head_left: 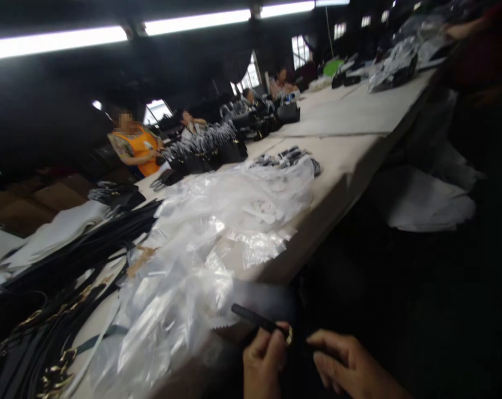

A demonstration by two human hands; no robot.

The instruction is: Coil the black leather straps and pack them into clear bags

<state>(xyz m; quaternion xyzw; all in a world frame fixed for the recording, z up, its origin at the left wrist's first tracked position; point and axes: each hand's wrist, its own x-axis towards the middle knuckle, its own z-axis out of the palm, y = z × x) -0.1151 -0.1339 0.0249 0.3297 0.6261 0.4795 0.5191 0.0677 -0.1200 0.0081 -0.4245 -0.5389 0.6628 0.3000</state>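
My left hand (264, 360) pinches a short black strap (253, 317) between thumb and fingers. One end of the strap points up and to the left, and a gold ring (290, 334) shows at its other end, beside my fingertips. Just right of that, my right hand (348, 363) is held apart from the left, its fingers curled and closed. Whatever is in it, if anything, is lost against the dark background. Both hands are over the near side of the table, close to a heap of clear plastic bags (168, 310).
Black straps with gold hardware (60, 360) lie at the left. More plastic bags cover the long table (351, 149), with wrapped handles (288, 158) beyond. Black handbags (209, 158) line the far side, near a person in an orange apron (141, 147). White sacks (425, 199) sit below the table edge.
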